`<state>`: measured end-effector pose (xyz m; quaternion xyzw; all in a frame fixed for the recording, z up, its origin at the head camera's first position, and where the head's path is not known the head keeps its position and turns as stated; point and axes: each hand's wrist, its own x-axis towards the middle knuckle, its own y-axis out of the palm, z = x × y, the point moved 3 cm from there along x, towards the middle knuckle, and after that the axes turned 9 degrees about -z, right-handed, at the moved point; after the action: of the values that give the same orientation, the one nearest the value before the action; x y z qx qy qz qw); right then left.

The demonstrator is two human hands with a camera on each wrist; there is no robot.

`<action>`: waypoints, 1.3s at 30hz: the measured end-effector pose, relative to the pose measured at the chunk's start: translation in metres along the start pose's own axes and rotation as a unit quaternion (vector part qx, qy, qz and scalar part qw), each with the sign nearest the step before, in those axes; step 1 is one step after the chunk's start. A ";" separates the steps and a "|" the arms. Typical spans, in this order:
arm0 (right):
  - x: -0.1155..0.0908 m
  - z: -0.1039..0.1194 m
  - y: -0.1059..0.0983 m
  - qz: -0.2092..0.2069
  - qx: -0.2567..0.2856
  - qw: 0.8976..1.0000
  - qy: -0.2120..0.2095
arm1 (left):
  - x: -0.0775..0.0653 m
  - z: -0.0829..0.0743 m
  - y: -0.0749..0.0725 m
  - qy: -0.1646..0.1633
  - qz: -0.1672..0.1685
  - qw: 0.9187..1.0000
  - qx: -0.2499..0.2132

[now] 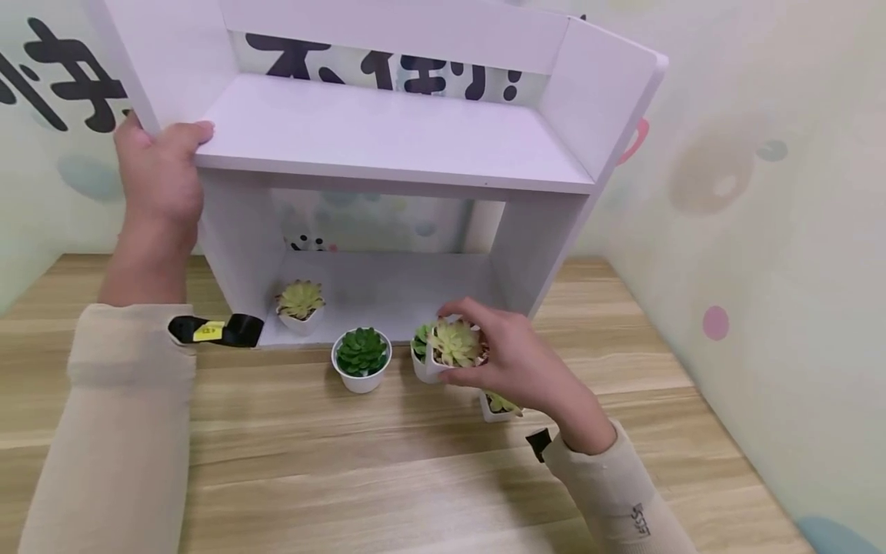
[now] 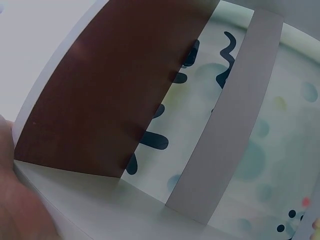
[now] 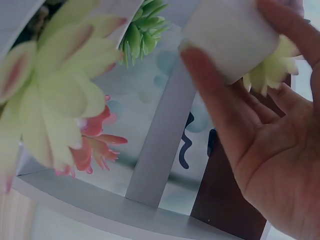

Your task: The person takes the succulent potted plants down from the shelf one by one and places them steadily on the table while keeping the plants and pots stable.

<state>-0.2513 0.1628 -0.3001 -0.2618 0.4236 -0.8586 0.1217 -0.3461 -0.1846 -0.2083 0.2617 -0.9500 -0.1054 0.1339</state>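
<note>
My left hand (image 1: 162, 173) grips the left side panel of a white desktop shelf (image 1: 394, 127), thumb lying on its upper board. My right hand (image 1: 519, 358) holds a pale green potted succulent (image 1: 455, 343) between thumb and fingers, in front of the shelf's lower opening. Its white pot (image 3: 230, 40) fills the pinch in the right wrist view. Partly behind it is a bright green succulent (image 1: 419, 342) in a white pot. Below the right hand, another pale succulent (image 1: 500, 404) is half covered. A pink-red succulent (image 3: 95, 142) shows in the right wrist view.
A dark green succulent (image 1: 362, 352) in a round white pot stands on the wood-grain table (image 1: 311, 477). Another pale succulent (image 1: 301, 302) sits inside the shelf at lower left. Behind the shelf rises a wall (image 1: 761, 231) with printed figures and lettering.
</note>
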 end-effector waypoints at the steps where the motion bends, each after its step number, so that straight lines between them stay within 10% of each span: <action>1: -0.001 0.000 -0.001 -0.001 -0.005 1.000 -0.003 | 0.000 0.000 0.001 0.001 0.000 1.000 0.001; 39: -0.004 0.005 0.007 0.070 -0.076 0.995 -0.008 | 0.000 0.001 0.000 0.004 0.011 1.000 -0.003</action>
<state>-0.2449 0.1567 -0.3047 -0.2467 0.5041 -0.8111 0.1647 -0.3462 -0.1843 -0.2090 0.2508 -0.9521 -0.1058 0.1396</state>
